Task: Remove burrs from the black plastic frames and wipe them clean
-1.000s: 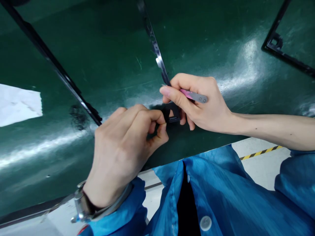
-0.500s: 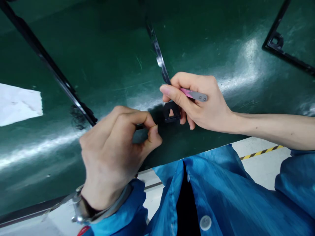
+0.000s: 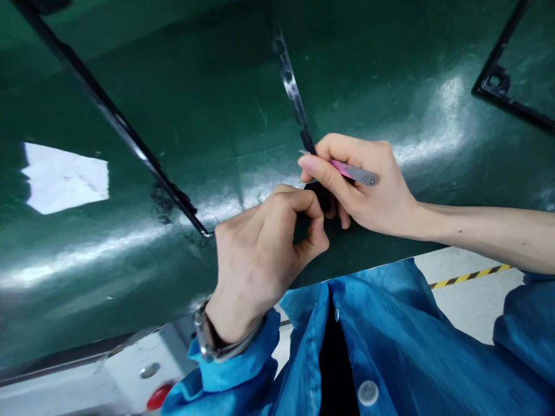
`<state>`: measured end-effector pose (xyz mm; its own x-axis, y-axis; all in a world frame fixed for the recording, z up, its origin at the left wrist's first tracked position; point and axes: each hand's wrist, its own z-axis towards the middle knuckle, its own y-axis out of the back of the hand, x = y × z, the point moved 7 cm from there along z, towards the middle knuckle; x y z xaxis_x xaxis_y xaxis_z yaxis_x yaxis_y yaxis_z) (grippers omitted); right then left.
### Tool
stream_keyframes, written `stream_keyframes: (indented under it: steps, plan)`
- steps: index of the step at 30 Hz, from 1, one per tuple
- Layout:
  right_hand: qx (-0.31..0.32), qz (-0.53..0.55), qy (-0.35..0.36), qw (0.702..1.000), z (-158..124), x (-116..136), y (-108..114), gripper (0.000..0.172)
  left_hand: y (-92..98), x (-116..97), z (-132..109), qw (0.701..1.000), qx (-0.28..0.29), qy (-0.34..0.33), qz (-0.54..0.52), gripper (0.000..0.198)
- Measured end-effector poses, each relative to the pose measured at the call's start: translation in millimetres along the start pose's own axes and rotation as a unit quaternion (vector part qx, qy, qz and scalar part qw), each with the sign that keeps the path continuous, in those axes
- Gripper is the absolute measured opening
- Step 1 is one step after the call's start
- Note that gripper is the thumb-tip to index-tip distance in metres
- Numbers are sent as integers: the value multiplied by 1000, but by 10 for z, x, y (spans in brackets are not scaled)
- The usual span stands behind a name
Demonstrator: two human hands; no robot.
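A pair of pink and grey tweezers [image 3: 354,173] lies in the grip of my right hand [image 3: 368,188], its thin tip poking out past the thumb. Just beneath those fingers is the lower end of a thin black frame [image 3: 291,84]; its corner is mostly hidden by both hands. My left hand [image 3: 264,248] is closed in a pinch of thumb and forefinger, close beside that corner. Whatever the pinch holds, if anything, is too small to make out. Another long black bar [image 3: 125,133] runs diagonally down to my left hand, which covers part of its lower edge.
All this lies on a shiny green work surface [image 3: 208,115]. A torn white paper piece [image 3: 67,179] is at left. Another black frame corner [image 3: 488,89] shows at upper right. Below the table edge are a red button [image 3: 159,396] and yellow-black floor tape [image 3: 470,277].
My left hand has moved right, up to the corner by my right hand, still pinched. My right hand keeps the tweezers and has barely moved. The view has shifted slightly.
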<state>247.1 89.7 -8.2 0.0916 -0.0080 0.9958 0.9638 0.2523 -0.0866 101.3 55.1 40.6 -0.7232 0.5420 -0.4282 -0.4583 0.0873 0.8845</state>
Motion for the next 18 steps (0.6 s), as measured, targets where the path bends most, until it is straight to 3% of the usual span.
stream_keyframes:
  steps: [4,13,18]
  plan:
    - [-5,-22,-21,1000,11,-23,13,45,27,-19,-11,999,-4,-32,15,24]
    - [-22,-11,-42,999,19,-49,16,53,185,216,-178,999,18,30,41,21]
    - [-22,-15,-40,999,21,-52,14,54,197,241,-221,999,20,41,9,21]
